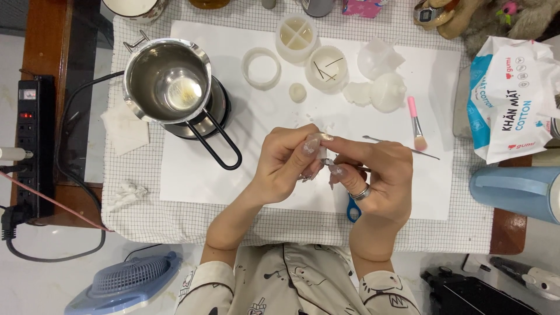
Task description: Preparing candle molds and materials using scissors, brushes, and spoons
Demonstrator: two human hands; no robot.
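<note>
Where both grips meet, white piece (322,153)

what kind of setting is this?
Likely a home craft table for candle or wax work: a metal melting pot on a small hot plate, white round moulds, and both hands pinching a small white piece.

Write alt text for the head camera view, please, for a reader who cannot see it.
Two hands, left hand and right hand, pinch a small white piece together above a white sheet. A steel pot sits on a small burner at upper left; white moulds and a pink brush lie beyond the hands.
</note>
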